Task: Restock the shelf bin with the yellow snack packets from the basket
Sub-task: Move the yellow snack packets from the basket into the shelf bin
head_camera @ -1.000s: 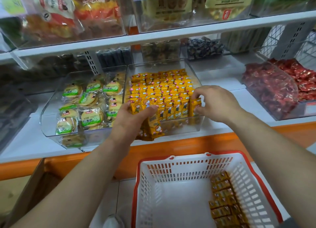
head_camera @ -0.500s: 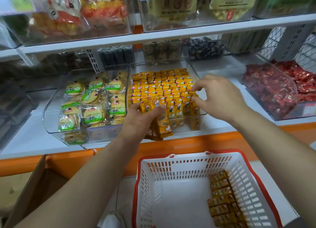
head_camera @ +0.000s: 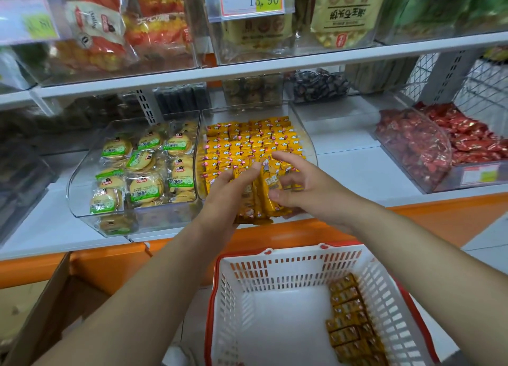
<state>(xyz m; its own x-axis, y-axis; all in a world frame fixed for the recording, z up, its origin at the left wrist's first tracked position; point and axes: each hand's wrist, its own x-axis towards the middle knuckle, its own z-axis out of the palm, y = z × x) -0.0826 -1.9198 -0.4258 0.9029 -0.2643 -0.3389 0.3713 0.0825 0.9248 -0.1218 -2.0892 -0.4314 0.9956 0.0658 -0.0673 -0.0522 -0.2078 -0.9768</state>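
While the left hand [head_camera: 226, 192] grips glossy yellow packets [head_camera: 267, 194], the right hand [head_camera: 310, 194] touches them, fingers spread.

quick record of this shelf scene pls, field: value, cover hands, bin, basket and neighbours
left hand: the left hand grips a bundle of yellow packets at the bin's front edge
right hand: the right hand has fingers spread against the same bundle; grip unclear
bin: clear bin, rows of yellow packets nearly filling it
basket: white basket with red rim, below the shelf; spare packets along its right side
neighbours: biscuits left, red sweets right
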